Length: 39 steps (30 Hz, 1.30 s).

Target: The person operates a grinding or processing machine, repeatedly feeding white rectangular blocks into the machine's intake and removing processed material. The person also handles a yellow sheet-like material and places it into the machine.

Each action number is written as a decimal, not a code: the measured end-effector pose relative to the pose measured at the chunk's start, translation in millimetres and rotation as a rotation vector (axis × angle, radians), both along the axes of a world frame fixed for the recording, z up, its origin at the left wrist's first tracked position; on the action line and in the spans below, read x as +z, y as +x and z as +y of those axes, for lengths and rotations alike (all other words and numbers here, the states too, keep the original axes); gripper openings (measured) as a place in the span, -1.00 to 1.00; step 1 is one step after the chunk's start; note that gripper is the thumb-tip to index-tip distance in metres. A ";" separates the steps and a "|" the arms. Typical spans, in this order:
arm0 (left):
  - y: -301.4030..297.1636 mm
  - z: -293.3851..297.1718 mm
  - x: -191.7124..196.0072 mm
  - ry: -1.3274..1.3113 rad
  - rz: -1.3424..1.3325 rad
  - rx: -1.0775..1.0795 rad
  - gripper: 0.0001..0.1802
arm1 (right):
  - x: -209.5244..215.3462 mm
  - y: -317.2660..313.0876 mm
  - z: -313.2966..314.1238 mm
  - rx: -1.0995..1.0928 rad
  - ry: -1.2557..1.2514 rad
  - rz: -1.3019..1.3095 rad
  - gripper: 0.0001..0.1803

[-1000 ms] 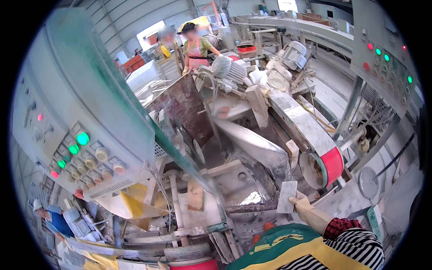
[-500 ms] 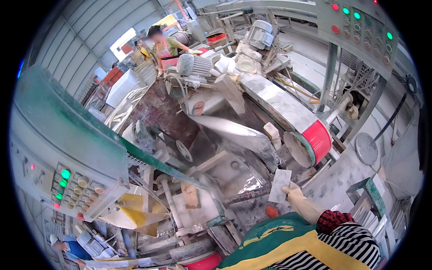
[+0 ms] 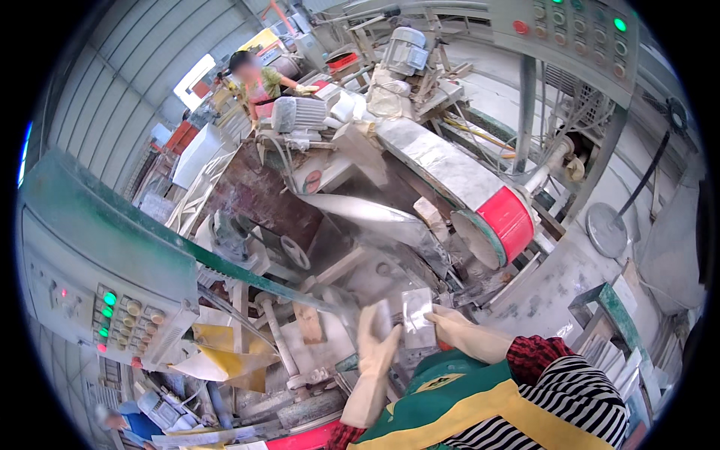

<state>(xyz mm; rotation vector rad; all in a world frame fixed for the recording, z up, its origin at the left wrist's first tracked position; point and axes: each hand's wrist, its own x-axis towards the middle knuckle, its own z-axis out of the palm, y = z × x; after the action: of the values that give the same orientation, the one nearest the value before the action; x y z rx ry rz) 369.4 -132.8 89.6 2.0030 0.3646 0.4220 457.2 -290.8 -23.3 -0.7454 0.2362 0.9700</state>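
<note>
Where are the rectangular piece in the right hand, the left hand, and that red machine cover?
Rectangular piece (image 3: 418, 319): head view, middle of its face.
Left hand (image 3: 377, 350): head view, its middle.
Red cover (image 3: 508, 223): head view, its curved side.

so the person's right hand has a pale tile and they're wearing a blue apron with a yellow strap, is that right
Not quite: the head view shows the apron is green, not blue. The yellow strap and the pale tile in the right hand are correct.
</note>
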 end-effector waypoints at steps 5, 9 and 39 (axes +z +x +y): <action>48.1 -61.1 1.3 0.393 0.030 -0.149 -0.27 | 59.2 -0.7 -13.7 -0.133 0.117 0.044 -0.53; 57.6 -77.6 -16.8 0.523 0.097 -0.283 -0.28 | 32.2 1.2 -19.4 -0.156 -0.224 -0.292 -0.46; 63.9 -128.9 3.0 -0.063 0.589 -0.601 0.00 | 45.9 13.7 -90.1 -0.363 -0.683 -0.294 0.03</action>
<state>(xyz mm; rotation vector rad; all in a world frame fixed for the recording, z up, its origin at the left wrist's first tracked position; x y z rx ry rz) 433.3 -261.6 92.7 2.0263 0.1108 -0.5576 471.0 -380.9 22.6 -1.4006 0.4361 0.4107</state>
